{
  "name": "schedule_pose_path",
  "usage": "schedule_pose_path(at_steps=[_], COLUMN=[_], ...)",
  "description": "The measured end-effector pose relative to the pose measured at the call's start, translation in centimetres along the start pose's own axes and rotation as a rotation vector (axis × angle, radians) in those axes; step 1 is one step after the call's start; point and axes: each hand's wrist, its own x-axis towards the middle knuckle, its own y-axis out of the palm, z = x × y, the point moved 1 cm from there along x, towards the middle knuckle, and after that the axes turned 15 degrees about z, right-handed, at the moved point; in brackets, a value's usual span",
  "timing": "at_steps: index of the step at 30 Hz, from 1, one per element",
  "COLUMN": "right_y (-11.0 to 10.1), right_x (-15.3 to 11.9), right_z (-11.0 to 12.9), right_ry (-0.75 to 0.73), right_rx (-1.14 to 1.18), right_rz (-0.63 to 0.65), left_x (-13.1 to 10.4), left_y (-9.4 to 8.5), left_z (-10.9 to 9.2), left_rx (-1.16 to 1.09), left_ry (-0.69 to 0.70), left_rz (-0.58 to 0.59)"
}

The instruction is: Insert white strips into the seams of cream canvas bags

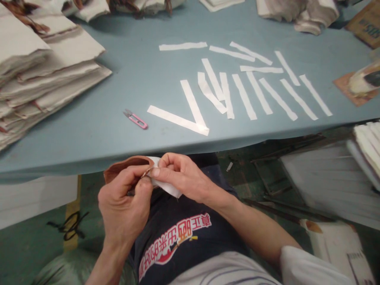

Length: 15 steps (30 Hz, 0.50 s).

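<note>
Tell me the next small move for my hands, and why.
Perhaps press the white piece along the edge of the brown piece: the left hand pinches that edge, the right hand meets it there, and the white piece's lower corner sticks out beyond the fingers.

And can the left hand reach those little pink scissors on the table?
Probably yes: the pink scissors lie uncovered on the blue table, near its close edge. But the left hand is holding the brown piece, so it would likely have to let go first.
</note>
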Motion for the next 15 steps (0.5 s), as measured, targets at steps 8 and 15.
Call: schedule_pose_path(at_steps=[8,15], right_y=[-1.0,0.0], right_x=[0.5,-0.5], right_z=[-0.7,-0.3], right_ry=[0.046,-0.143], right_rx=[0.034,-0.27], right_rz=[0.089,-0.113], left_x=[0.9,1.9], left_y=[0.0,0.2], left_z=[-0.8,-1.5], left_rx=[-0.159,-0.228], left_ry=[-0.022,-0.024], left_rz=[0.124,0.145])
